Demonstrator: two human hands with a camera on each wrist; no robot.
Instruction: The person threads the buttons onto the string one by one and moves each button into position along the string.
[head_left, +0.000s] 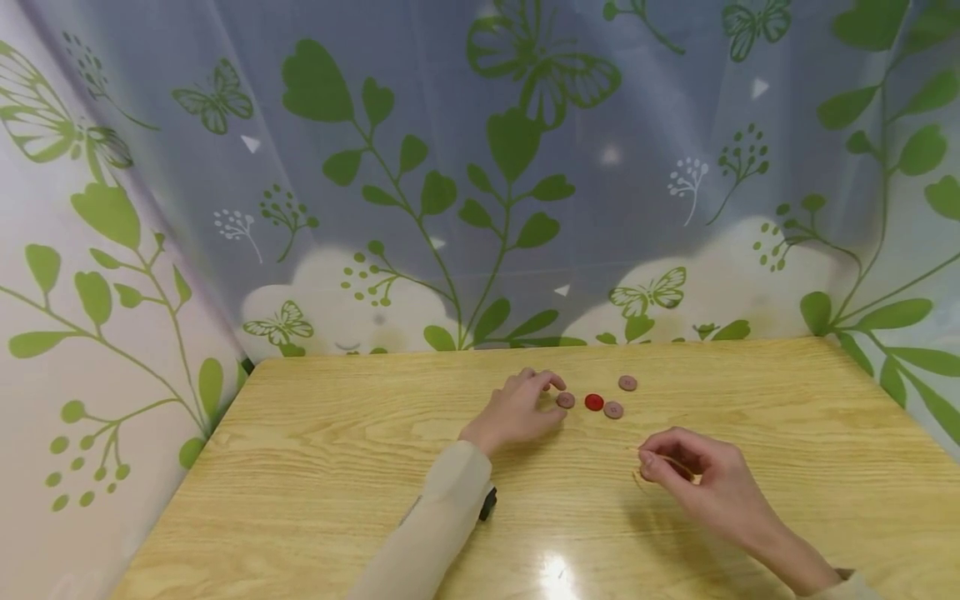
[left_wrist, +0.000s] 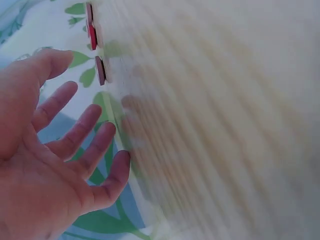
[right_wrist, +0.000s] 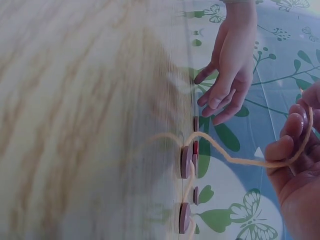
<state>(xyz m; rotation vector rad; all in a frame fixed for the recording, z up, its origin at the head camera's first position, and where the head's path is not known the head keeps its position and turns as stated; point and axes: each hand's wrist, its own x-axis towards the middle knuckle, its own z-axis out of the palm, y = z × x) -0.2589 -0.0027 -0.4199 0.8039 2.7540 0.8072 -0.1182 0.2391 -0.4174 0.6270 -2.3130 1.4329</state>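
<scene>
My left hand [head_left: 521,408] reaches over the table, thumb and forefinger parted on either side of a dusty-pink button [head_left: 566,401]. In the left wrist view its fingers are spread, holding nothing, just short of that button [left_wrist: 100,70]. Right beside it lie a red button [head_left: 594,402] and two more dusty-pink ones [head_left: 613,410]. My right hand [head_left: 705,483] pinches a thin yellow string [right_wrist: 245,161] between thumb and fingers. A pinkish button [right_wrist: 302,112] shows at those fingertips. Two larger-looking buttons [right_wrist: 186,162] appear along the string's hanging part in the right wrist view.
The wood-grain table [head_left: 337,433] runs back to a curtain [head_left: 420,167] printed with leaves and butterflies. A similar printed cloth [head_left: 45,400] hangs at the left. A black strap piece [head_left: 488,504] shows by my left sleeve.
</scene>
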